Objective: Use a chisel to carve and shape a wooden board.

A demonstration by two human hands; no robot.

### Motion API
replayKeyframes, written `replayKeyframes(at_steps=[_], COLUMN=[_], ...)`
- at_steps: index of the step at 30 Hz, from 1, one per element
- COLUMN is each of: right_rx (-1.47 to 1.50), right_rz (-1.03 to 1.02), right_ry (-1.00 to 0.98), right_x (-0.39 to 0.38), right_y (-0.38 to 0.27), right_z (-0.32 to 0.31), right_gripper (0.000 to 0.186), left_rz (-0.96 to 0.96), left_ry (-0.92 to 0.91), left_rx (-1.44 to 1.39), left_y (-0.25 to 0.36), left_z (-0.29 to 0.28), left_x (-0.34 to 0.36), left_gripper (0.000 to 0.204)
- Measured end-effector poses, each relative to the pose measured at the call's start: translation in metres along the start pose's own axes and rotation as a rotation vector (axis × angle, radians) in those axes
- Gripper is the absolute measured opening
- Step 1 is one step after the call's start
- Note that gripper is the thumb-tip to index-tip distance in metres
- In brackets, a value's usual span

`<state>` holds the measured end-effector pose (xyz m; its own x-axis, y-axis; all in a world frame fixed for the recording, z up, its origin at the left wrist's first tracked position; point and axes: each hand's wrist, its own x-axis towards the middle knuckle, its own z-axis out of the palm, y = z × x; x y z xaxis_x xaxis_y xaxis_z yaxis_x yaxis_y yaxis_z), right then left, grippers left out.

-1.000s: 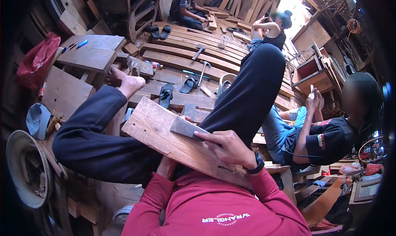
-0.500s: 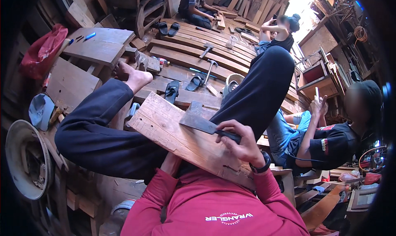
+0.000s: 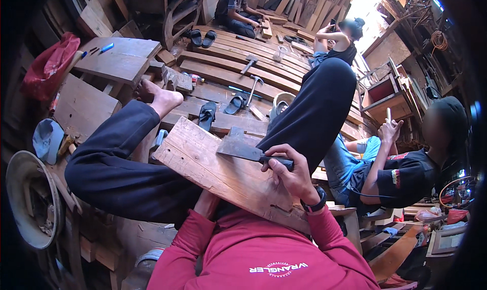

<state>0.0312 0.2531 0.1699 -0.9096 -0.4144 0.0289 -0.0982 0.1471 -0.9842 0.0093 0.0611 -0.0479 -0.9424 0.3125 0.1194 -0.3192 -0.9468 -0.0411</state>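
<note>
A thick wooden board [image 3: 195, 160] lies slantwise across my lap, with small dark holes near its far left end and a notch near its right end. My right hand [image 3: 298, 174] is closed round the black handle of a putty knife [image 3: 238, 150]. Its flat dark blade rests on or just over the board's upper face, near the far edge. A grey flat piece [image 3: 236, 132] shows just beyond the blade; I cannot tell what it is. My left hand [image 3: 205, 203] reaches under the board's near edge, so its fingers are hidden.
A claw hammer [image 3: 255, 87], another hammer [image 3: 248, 65] and sandals [image 3: 207, 113] lie on the planks ahead. At left stand a pale basin [image 3: 31, 198] and a red bag [image 3: 50, 66]. One person [image 3: 406, 171] sits close at right; others sit farther back.
The whole view has shifted slightly. My right hand has rolled a little, with its thumb now showing along the handle. The putty knife stays at nearly the same place on the board.
</note>
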Motion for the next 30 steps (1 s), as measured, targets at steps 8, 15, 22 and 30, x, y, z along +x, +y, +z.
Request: replayKeyframes(at_steps=[8,15,22,30], right_rx=[-0.066,-0.118,-0.299,-0.297], right_rz=[-0.032,0.028,-0.141,-0.088], right_ry=[-0.002,0.014,0.015,-0.007], right_x=[-0.001,0.000,0.001,-0.015], right_y=[0.005,0.002,-0.007,-0.036], right_z=[0.004,0.010,-0.002,-0.035], right_gripper=[0.019,0.016,0.014,0.014], left_rz=[0.004,-0.003,-0.034,-0.188], left_ry=[-0.028,-0.049,-0.069,-0.258], left_rx=[-0.021,-0.054,-0.103,-0.100], left_y=[0.002,0.004,0.000,0.029], left_z=[-0.002,-0.008,-0.010,-0.034], left_x=[0.002,0.001,-0.001,0.002], left_gripper=[0.045,0.046,0.046,0.058])
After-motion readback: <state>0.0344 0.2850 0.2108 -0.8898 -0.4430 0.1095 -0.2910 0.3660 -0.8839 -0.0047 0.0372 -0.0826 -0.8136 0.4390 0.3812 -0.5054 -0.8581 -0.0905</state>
